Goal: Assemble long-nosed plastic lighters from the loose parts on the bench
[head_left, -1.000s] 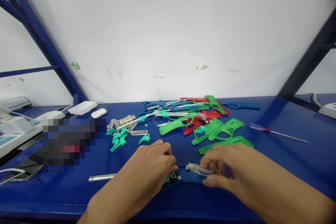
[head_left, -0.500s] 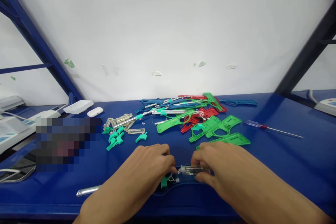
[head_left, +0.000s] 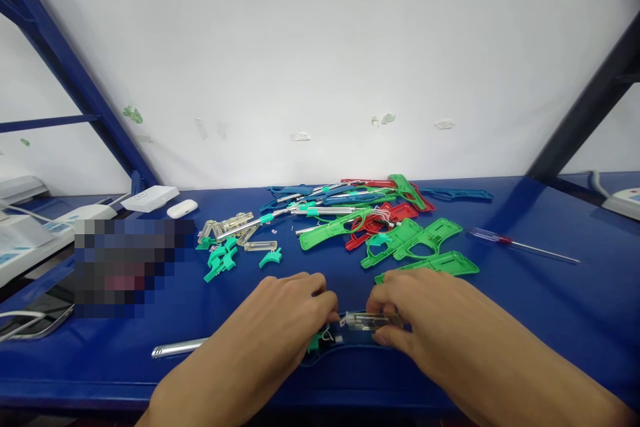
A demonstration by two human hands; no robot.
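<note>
Near the front edge of the blue table (head_left: 525, 300) lies a blue toy-gun shell (head_left: 345, 340). My right hand (head_left: 420, 310) pinches a clear plastic piece (head_left: 363, 320) down onto it. My left hand (head_left: 290, 317) has its fingers curled on the shell's left end, beside a small teal trigger (head_left: 314, 345) and a thin wire spring (head_left: 327, 332). A silver metal tube (head_left: 177, 347) sticks out to the left from under my left forearm.
Behind my hands lies a pile of green, red and blue gun shells (head_left: 395, 233) with metal tubes. Left of it are teal triggers (head_left: 220, 260) and clear pieces (head_left: 235, 227). A red-handled screwdriver (head_left: 520, 245) lies right. White earbud case (head_left: 182, 208), boxes and a phone sit left.
My right hand has brought the clear piece leftward, closer to my left hand, and lower onto the blue shell. The view shifted slightly.
</note>
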